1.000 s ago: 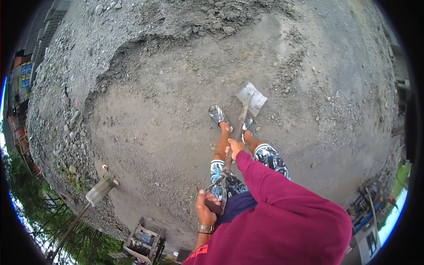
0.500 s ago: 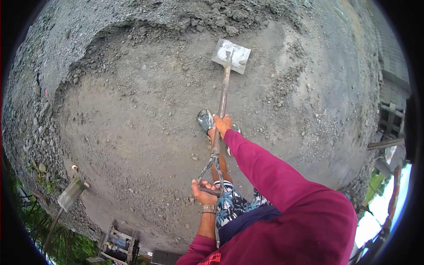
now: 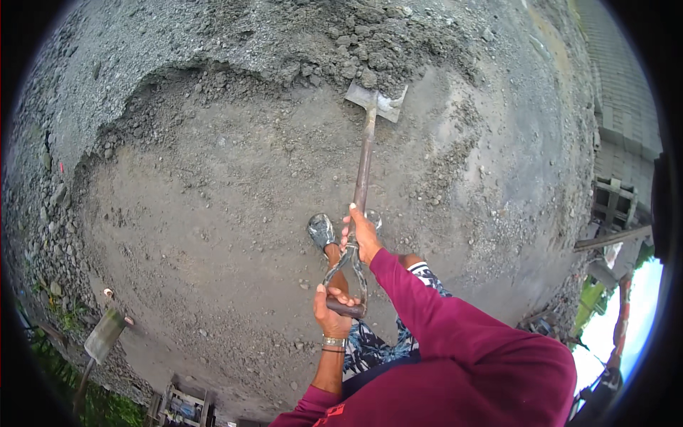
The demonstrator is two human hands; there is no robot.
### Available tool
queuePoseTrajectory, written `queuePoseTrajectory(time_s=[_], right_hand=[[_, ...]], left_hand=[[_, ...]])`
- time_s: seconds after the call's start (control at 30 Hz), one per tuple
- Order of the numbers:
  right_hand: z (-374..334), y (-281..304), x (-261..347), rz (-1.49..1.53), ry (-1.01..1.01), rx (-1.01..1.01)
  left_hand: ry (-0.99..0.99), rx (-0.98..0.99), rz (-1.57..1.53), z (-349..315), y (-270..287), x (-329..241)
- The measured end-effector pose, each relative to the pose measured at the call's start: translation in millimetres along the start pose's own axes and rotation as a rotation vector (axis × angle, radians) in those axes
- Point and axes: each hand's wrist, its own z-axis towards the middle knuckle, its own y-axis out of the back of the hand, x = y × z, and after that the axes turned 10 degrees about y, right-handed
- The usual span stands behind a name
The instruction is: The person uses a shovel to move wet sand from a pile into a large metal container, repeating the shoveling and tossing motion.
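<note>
A shovel with a worn brown shaft and a forked D-shaped handle reaches away from me. My left hand is closed around the crossbar of that handle. Just above the fork, my right hand wraps the shaft. The square metal blade lies against loose grey clumps at the foot of a gravel bank. White glare or residue shows on its right part, and it carries no visible load. My shoes stand on packed ground beside the shaft.
A long bank of grey gravel curves across the far side and left. At lower left is another flat-bladed tool with a thin handle. A wooden frame stands at the bottom edge. On the right are a grey wall and a plank.
The shovel's blade has tipped and now sits closer to the loose clumps. My right hand is nearer the forked handle than before. The left hand keeps its hold on the crossbar.
</note>
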Motion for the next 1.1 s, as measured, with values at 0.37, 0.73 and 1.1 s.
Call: queuePoseTrajectory(time_s=[0.37, 0.73, 1.1], right_hand=[[55, -48, 128, -0.110, 0.012, -0.012], [57, -30, 204, -0.132, 0.091, -0.011], [147, -16, 208, -0.134, 0.088, 0.018]], left_hand=[[-0.003, 0.078, -0.119, 55, -126, -36], [0.015, 0.113, -0.123, 32, -206, -14], [0.062, -0.192, -0.121, 73, -214, -4]])
